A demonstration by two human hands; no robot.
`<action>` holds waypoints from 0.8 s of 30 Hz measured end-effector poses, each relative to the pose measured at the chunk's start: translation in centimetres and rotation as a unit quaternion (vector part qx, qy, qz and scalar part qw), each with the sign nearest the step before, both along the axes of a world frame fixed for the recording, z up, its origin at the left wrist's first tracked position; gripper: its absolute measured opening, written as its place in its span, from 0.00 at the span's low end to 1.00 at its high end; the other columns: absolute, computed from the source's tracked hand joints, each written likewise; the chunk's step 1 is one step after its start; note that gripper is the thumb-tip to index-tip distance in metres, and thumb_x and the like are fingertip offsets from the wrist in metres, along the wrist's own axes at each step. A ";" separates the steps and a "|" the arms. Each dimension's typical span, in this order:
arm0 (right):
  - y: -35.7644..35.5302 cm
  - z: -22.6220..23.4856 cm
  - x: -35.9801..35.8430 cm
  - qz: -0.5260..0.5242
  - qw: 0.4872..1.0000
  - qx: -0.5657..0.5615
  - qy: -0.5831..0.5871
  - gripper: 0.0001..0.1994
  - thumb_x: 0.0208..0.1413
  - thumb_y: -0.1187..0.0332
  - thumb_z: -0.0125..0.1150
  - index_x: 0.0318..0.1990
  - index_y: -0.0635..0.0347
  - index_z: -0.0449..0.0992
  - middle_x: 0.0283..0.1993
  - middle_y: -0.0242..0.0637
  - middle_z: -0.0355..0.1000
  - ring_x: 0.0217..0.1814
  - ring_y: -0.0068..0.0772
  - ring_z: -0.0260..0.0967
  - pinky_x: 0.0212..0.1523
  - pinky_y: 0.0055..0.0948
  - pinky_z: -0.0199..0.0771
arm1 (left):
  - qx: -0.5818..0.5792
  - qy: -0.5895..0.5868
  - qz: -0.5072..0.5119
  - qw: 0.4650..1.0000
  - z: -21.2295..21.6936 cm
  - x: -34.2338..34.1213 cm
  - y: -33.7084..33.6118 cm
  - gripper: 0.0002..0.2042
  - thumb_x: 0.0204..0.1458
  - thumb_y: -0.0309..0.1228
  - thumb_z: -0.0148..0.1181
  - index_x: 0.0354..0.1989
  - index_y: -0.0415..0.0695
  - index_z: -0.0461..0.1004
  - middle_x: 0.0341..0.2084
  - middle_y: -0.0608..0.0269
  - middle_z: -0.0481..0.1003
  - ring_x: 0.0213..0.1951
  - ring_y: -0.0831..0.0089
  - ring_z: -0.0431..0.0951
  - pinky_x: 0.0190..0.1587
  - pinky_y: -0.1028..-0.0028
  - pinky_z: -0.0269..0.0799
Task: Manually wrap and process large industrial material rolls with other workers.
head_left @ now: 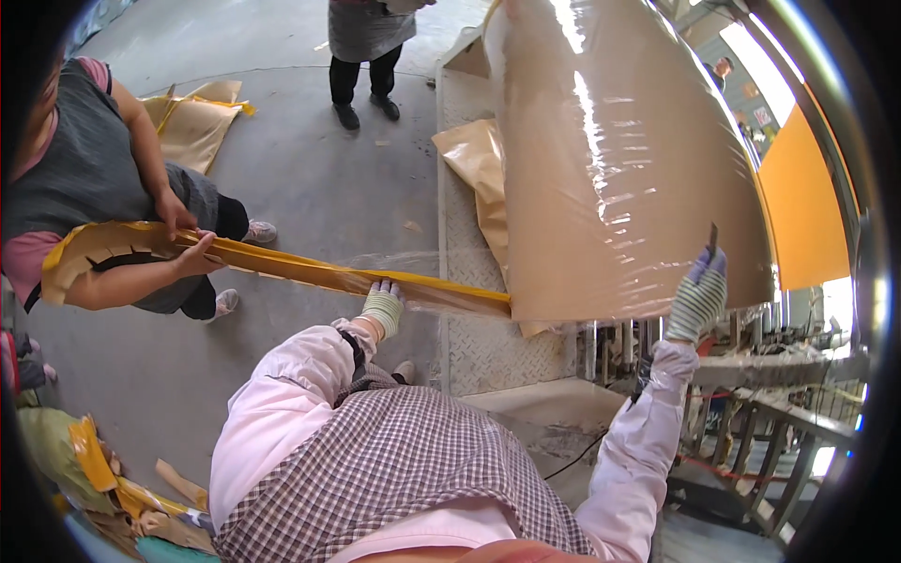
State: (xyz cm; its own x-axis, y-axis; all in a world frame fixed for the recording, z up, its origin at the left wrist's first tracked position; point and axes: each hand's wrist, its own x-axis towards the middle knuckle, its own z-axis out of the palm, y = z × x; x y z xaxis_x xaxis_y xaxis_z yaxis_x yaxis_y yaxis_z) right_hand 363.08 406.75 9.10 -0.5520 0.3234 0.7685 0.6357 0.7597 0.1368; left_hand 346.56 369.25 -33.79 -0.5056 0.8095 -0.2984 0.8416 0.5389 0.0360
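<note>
My left hand, in a striped knit glove, has its fingers closed over the edge of a long brown paper strip with yellow tape along it. That strip runs from a co-worker's bare hands at the left to the near corner of a large brown roll wrapped in shiny clear film. At the roll's right end my right hand, gloved alike, is closed around a thin dark knife blade that points up past the fingers. Its handle is hidden in the glove. Loose clear film hangs about the strip.
A patterned metal plate lies under the roll, with crumpled brown paper on it. To the right stand machine rails and an orange panel. A co-worker is close at the left; another person stands farther off.
</note>
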 end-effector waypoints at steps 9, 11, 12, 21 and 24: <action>6.2 4.0 2.1 -0.036 0.998 0.010 0.048 0.17 0.68 0.60 0.49 0.53 0.64 0.72 0.45 0.51 0.77 0.43 0.53 0.76 0.43 0.43 0.77 | 0.084 -0.098 0.048 0.990 11.3 -0.1 3.2 0.27 0.41 0.44 0.67 0.50 0.45 0.75 0.48 0.52 0.73 0.54 0.56 0.70 0.56 0.56 0.64; 7.8 4.7 2.8 -0.034 0.998 0.023 0.056 0.17 0.68 0.59 0.48 0.53 0.64 0.72 0.47 0.52 0.77 0.46 0.53 0.76 0.46 0.42 0.77 | 0.167 -0.137 0.055 0.975 12.2 0.5 4.8 0.28 0.40 0.46 0.67 0.50 0.45 0.74 0.47 0.52 0.72 0.55 0.54 0.69 0.56 0.53 0.64; 8.7 5.1 3.1 -0.043 0.997 0.031 0.051 0.19 0.68 0.59 0.48 0.54 0.66 0.71 0.50 0.52 0.76 0.50 0.53 0.75 0.51 0.42 0.76 | 0.168 -0.146 0.040 0.974 12.5 0.8 5.4 0.30 0.41 0.47 0.67 0.53 0.44 0.72 0.49 0.50 0.71 0.57 0.53 0.68 0.57 0.52 0.63; 16.1 6.7 6.0 -0.074 0.997 -0.006 -0.004 0.20 0.68 0.58 0.48 0.55 0.68 0.72 0.51 0.54 0.75 0.51 0.54 0.74 0.52 0.43 0.74 | 0.493 -0.168 -0.108 0.847 19.1 5.6 13.1 0.45 0.47 0.53 0.65 0.70 0.45 0.54 0.67 0.40 0.56 0.69 0.43 0.54 0.69 0.47 0.50; 17.7 7.5 6.7 -0.054 0.998 -0.036 0.000 0.19 0.68 0.59 0.49 0.54 0.67 0.72 0.48 0.52 0.77 0.48 0.52 0.75 0.49 0.41 0.74 | 0.557 -0.098 -0.244 0.788 22.2 6.8 18.8 0.40 0.48 0.46 0.63 0.70 0.49 0.55 0.69 0.42 0.54 0.69 0.43 0.55 0.69 0.46 0.49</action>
